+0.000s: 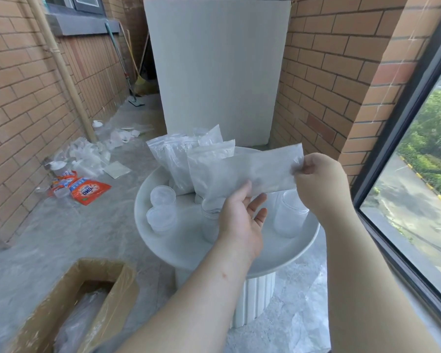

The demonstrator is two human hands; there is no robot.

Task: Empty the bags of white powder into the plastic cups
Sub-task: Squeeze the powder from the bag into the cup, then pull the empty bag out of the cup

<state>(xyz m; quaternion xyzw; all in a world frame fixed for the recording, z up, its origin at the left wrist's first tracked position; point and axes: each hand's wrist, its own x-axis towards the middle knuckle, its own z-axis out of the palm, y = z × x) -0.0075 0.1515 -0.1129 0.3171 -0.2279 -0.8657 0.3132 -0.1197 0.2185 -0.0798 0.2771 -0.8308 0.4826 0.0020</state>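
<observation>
Right grip (321, 184) pinches powder bag (262, 166); left grip (242, 215) touches its edge

Right grip (321, 183) pinches the bag (260, 169); left grip (242, 217), fingers relaxed, touches it.

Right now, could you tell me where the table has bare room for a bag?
The near edge of the table in front of the right cup is bare; a narrower strip lies between the lidded cups and the middle cup. Bags crowd the back.
</observation>
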